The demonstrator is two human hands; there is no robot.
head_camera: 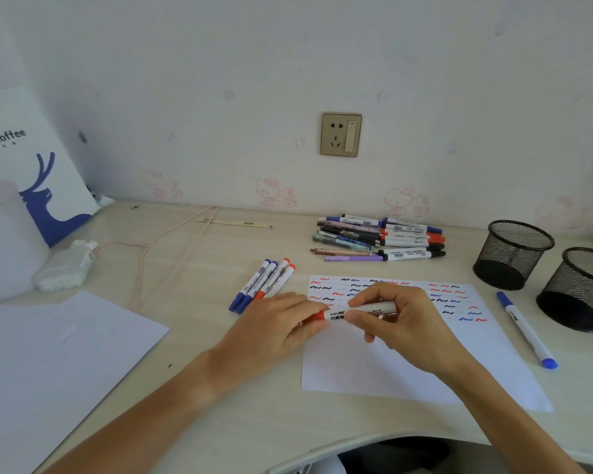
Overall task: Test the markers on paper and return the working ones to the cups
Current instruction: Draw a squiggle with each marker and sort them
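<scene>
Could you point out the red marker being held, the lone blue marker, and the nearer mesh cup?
red marker (332, 315), head view, white barrel by the red cap.
lone blue marker (527, 330), head view, mid-barrel.
nearer mesh cup (577, 295), head view, outer mesh wall.

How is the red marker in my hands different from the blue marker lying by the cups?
The red marker is gripped at both ends by the left hand and right hand over the paper; the blue marker lies untouched on the desk. The red marker lies roughly crosswise; the blue marker runs diagonally. Both have white barrels.
</scene>
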